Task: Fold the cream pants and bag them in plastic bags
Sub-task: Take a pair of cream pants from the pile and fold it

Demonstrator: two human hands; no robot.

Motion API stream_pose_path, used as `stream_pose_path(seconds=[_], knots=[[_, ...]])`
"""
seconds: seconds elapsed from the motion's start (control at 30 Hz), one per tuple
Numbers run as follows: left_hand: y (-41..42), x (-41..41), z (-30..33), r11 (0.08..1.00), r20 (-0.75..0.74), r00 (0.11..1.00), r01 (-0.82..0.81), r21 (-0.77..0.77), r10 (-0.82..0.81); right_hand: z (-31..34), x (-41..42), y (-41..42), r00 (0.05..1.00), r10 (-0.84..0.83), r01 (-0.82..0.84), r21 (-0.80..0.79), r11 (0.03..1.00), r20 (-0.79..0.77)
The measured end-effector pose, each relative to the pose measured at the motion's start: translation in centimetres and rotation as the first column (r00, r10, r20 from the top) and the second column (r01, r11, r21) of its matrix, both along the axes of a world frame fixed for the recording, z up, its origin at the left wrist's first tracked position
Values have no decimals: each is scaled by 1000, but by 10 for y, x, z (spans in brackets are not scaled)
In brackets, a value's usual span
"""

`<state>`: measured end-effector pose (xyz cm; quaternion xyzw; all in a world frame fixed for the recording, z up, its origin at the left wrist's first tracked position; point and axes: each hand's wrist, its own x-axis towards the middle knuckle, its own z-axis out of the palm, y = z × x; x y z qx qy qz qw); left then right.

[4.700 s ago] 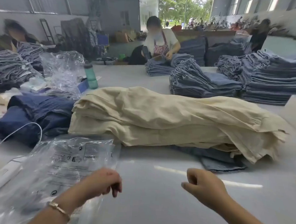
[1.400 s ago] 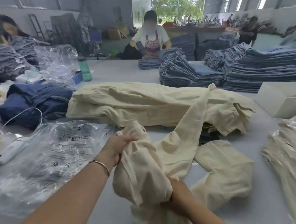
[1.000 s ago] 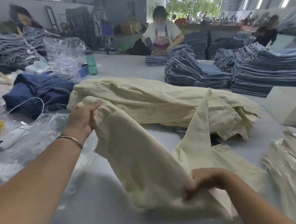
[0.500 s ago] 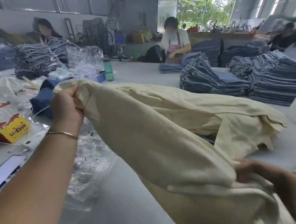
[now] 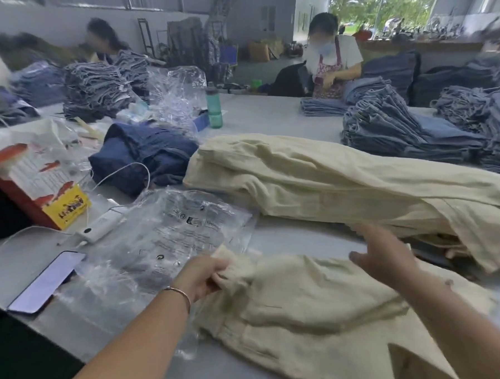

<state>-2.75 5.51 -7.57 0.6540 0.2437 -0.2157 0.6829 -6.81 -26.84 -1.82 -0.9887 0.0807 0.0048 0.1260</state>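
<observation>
cream pants (image 5: 323, 309), clear printed plastic bags (image 5: 176, 237), teal bottle (image 5: 214, 106), navy garment (image 5: 146, 152), blue-grey jeans stacks (image 5: 405, 131)

A garment factory packing floor: beyond the hands, tall stacks of folded blue denim jeans (image 5: 396, 130) crowd the long grey worktable (image 5: 276, 115), clear crinkled plastic bags (image 5: 175, 89) heaped far left, an aproned worker (image 5: 333, 66) sorting opposite.

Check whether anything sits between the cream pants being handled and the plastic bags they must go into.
Nothing visible does. The cream pants lie on the table, their left edge pinched by the left hand, right next to the plastic bags. The right hand hovers open above the fabric.
</observation>
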Motion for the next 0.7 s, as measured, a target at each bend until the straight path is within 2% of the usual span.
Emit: stream_pose_path(seconds=[0.07, 0.13, 0.2, 0.23, 0.27, 0.3, 0.33, 0.37, 0.4, 0.43, 0.47, 0.53, 0.57, 0.63, 0.7], knots=[[2, 1, -10, 995, -45, 999, -25, -94, 21, -25, -1, 57, 974, 222, -225, 51, 973, 46], [3, 4, -4, 968, -20, 1000, -15, -251, 10, -49, -1, 109, 927, 372, -374, 90, 923, 40], [3, 2, 8, 875, 22, 998, 57, -482, -53, -67, 3, 154, 922, 386, -383, 114, 917, -4], [5, 0, 13, 826, 40, 994, 109, -553, -104, -74, 5, 171, 945, 327, -324, 129, 937, -7], [9, 0, 14, 817, 70, 984, 173, -550, -162, -79, 9, 182, 968, 251, -250, 131, 959, 12], [13, -1, 13, 860, 112, 971, 237, -452, -209, -82, 14, 188, 985, 166, -171, 132, 976, 51], [19, -2, 10, 924, 162, 951, 295, -241, -262, -84, 20, 187, 993, 82, -96, 169, 981, 90], [26, -3, 6, 950, 197, 930, 307, 52, -311, -86, 25, 182, 994, -19, -10, 275, 962, 104], [34, -5, -1, 896, 196, 915, 272, 351, -354, -86, 31, 174, 989, -126, 78, 437, 896, 83], [40, -9, -7, 782, 153, 904, 249, 571, -399, -85, 37, 164, 972, -232, 166, 599, 784, 34], [45, -13, -16, 658, 63, 894, 277, 700, -444, -83, 44, 154, 949, -314, 237, 718, 654, -27], [47, -22, -33, 452, -112, 849, 381, 807, -516, -72, 55, 135, 920, -379, 280, 844, 457, -101], [44, -26, -40, 348, -164, 826, 395, 850, -539, -66, 59, 125, 917, -383, 273, 876, 397, -112], [34, -31, -47, 180, -183, 803, 338, 924, -568, -53, 67, 109, 921, -378, 244, 902, 357, -99], [25, -32, -45, 100, -152, 769, 270, 958, -621, -40, 74, 96, 930, -362, 203, 906, 372, -60]])
